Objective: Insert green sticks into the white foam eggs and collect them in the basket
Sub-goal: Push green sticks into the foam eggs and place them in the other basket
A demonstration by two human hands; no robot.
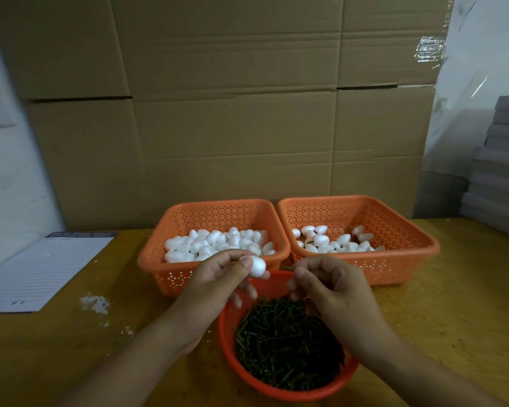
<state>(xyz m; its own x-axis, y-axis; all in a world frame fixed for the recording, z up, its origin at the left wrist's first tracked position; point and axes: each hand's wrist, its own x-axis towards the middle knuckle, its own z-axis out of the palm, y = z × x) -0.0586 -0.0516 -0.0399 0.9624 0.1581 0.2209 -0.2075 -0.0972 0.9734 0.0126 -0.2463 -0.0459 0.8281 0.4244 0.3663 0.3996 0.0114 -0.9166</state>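
Egg (pixel 257 267) pinched left, stick (pixel 287 268) pinched right

Small white foam egg (pixel 257 267) held above round orange bowl of short dark-green sticks (pixel 288 345). One thin green stick (pixel 287 268) just beside egg. Two orange perforated baskets behind: left (pixel 171 277) full of eggs, right (pixel 406 265) sparser.

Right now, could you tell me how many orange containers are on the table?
3: the left square basket of plain eggs, the right square basket beside it, and the round bowl of green sticks in front, partly hidden by hands.
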